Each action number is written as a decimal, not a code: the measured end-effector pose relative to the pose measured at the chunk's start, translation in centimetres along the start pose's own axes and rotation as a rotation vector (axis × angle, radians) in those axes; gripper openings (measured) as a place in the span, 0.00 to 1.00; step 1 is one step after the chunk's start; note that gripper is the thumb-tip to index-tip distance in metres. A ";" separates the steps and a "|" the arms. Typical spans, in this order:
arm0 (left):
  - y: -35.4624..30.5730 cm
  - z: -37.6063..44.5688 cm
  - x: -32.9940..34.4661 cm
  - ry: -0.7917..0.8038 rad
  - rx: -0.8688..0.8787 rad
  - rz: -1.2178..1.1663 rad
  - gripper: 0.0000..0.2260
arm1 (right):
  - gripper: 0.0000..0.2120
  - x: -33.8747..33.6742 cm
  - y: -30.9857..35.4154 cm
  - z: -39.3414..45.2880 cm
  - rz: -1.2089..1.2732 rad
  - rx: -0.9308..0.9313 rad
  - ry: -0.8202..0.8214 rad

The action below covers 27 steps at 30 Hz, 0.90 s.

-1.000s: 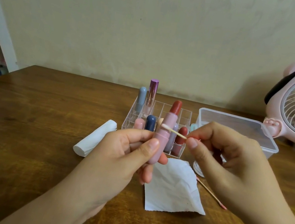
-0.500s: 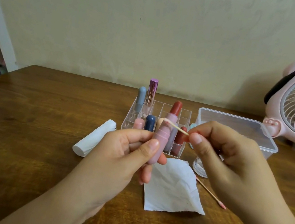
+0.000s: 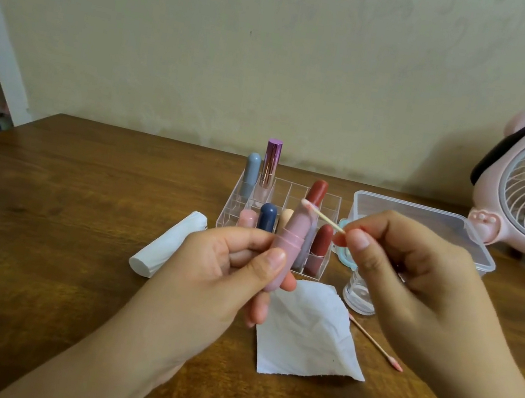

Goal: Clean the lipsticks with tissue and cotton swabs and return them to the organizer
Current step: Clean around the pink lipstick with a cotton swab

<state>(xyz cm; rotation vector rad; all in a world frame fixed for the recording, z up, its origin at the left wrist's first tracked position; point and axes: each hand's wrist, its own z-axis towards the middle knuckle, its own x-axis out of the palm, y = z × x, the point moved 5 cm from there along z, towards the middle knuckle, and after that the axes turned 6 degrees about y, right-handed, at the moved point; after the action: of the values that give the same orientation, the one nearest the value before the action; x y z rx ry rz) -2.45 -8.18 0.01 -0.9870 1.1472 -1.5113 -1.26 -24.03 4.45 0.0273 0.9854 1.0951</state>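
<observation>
The cotton swab point(image 3: 322, 216) tip has slid up to the pink lipstick point(image 3: 292, 238) rim at frame centre; the right hand point(image 3: 414, 280) pinches one swab, the left hand point(image 3: 224, 275) grips one lipstick, a second swab point(image 3: 376, 343) lies on the desk point(image 3: 57, 234) beside one tissue point(image 3: 305, 331).

Cotton swab point(image 3: 322, 216) tip climbed lipstick point(image 3: 292, 238) tube, now at bullet base.
</observation>
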 end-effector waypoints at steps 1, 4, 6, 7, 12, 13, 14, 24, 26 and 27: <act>0.0 0.0 0.0 -0.002 -0.004 -0.002 0.11 | 0.08 -0.1 0.0 0.0 -0.015 -0.001 -0.014; 0.0 0.0 -0.1 -0.003 -0.019 -0.004 0.12 | 0.06 0.2 -0.1 0.1 -0.049 -0.002 0.006; 0.0 0.0 -0.2 -0.007 -0.023 -0.002 0.13 | 0.07 0.6 0.0 0.1 -0.019 -0.002 0.058; 0.0 0.0 -0.2 -0.011 -0.026 -0.004 0.14 | 0.07 0.8 0.0 0.1 0.004 -0.002 0.086; 0.1 0.1 -0.2 -0.025 -0.035 0.006 0.14 | 0.08 0.3 0.1 0.0 -0.004 0.002 0.060; 0.1 0.1 -0.3 -0.027 -0.033 0.018 0.14 | 0.08 0.2 0.1 0.0 -0.006 -0.003 0.031; 0.1 0.1 -0.3 -0.028 -0.030 0.033 0.14 | 0.08 0.0 0.1 0.0 -0.006 -0.007 0.008; -0.1 0.0 -0.4 -0.069 -0.026 0.026 0.14 | 0.07 1.0 0.1 0.0 0.020 -0.014 0.101; 0.0 0.0 -0.2 -0.053 -0.036 -0.013 0.13 | 0.07 1.0 0.1 0.0 0.021 -0.017 0.106; 0.0 0.0 -0.1 -0.042 -0.041 -0.035 0.13 | 0.07 1.0 0.1 0.0 0.018 -0.017 0.105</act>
<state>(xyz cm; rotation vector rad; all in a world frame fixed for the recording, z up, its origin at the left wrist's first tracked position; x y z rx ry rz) -2.39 -8.12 0.04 -1.0667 1.1405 -1.4936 -1.20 -23.24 3.82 -0.0355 1.0709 1.1309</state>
